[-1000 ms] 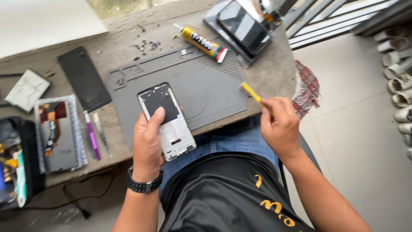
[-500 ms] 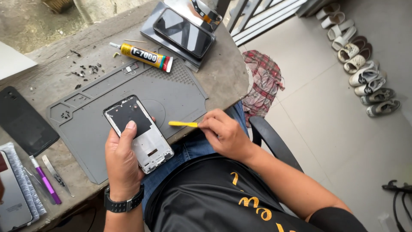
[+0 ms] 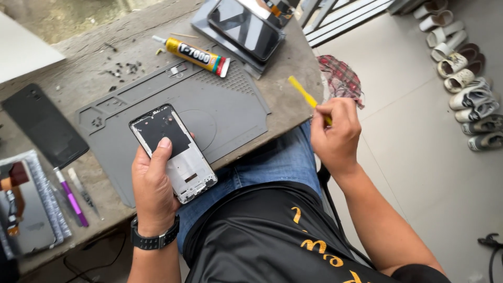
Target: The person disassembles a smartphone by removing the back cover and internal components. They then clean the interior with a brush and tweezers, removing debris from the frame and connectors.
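Our left hand [image 3: 154, 191] is clamped around an opened phone frame [image 3: 173, 152], thumb across its dark upper half, holding it over the near edge of the grey work mat [image 3: 230, 110] on the bench [image 3: 288, 89]. Our right hand [image 3: 335, 133], off to the right past the bench edge, pinches a yellow pry tool [image 3: 304, 94] with its tip pointing up and away. A glue tube [image 3: 196, 55] lies beyond the mat. We judge this a pause in working on the frame; next, the tool tip must come back to the frame's edge.
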